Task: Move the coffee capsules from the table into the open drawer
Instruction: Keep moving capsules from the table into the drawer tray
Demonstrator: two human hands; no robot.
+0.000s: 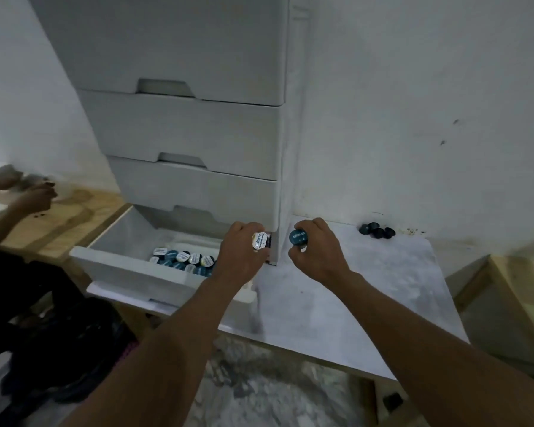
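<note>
Capsules pinched one per hand: white-lidded (pixel 258 241) in left hand (pixel 244 254) at drawer (pixel 127 266) edge, teal (pixel 298 237) in right hand (pixel 318 251) over counter (pixel 383 291). Best released low, beside stored capsules (pixel 185 261) at 9 o'clock; four remaining (pixel 376 232) at 2 o'clock.

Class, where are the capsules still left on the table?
In the head view, the dark capsules cluster at the table's far right, against the wall, beyond the right hand.

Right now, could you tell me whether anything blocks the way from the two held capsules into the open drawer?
Nothing visible does. The left hand holds a white-topped capsule at the open drawer's right end; the right hand holds a teal capsule over the table, only the cabinet's corner beside its path.
</note>
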